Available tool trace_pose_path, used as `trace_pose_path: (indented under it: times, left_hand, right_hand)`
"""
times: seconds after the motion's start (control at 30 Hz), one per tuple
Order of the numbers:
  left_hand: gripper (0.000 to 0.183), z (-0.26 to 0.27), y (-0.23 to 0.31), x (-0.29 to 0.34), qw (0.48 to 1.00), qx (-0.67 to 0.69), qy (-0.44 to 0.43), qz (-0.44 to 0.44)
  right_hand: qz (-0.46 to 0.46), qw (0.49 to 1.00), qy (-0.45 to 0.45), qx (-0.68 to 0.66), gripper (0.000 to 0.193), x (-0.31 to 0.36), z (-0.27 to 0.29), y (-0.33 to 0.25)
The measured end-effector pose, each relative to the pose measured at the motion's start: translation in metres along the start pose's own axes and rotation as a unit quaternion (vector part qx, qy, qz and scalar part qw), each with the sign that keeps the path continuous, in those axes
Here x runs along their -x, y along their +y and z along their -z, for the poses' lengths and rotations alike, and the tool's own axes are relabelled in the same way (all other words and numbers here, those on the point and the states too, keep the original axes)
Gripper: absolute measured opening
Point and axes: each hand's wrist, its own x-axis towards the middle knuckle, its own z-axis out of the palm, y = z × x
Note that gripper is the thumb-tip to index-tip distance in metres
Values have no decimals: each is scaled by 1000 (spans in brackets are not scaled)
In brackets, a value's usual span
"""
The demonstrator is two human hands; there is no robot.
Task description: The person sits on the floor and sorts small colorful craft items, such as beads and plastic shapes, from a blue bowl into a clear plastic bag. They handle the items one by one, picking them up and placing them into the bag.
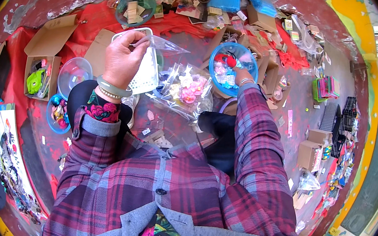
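Note:
My left hand (123, 60) is raised over a white perforated plastic basket (146, 76), its fingers pinched on a clear plastic bag (168, 45) that sticks out to the right. My right hand (243, 76) reaches over the near rim of a round blue basin (212, 71). Its fingers are drawn together beside red pieces (230, 61) in there; what they hold, if anything, is too small to make out. Light blue packets (226, 79) lie in the same basin. Between my hands sits an open clear bag with pink and cream artificial flowers (193, 90).
At the left stand a clear tub (75, 75), a blue bowl of shiny trinkets (59, 114) and an open cardboard box (40, 76). A green-rimmed tub (136, 8) stands at the back. Cardboard boxes (266, 73) crowd behind the blue basin. Colourful baskets (327, 88) stand far right.

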Motion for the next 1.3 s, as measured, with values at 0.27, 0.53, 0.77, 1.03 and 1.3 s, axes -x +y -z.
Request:
trace_pose_path:
  times: [0.27,0.53,0.77,1.03,1.3]
  left_hand:
    - [10,-2,8,-2,1000,-20,20,-8]
    - [11,0,8,-1,1000,10,7,1]
    - [7,-4,-4,0,993,78,-48,76]
    - [11,-15,-7,9,995,-41,-77,52]
    - [10,-16,4,11,987,-143,-67,-19]
  right_hand:
    - [53,985,-15,164,31,-2,16,9]
    - [121,977,-57,-169,44,21,95,48]
    - [234,780,80,-575,34,117,183,-6]
    - [411,722,24,-556,41,206,203,-119]
    - [454,735,356,-357,24,206,199,-161]
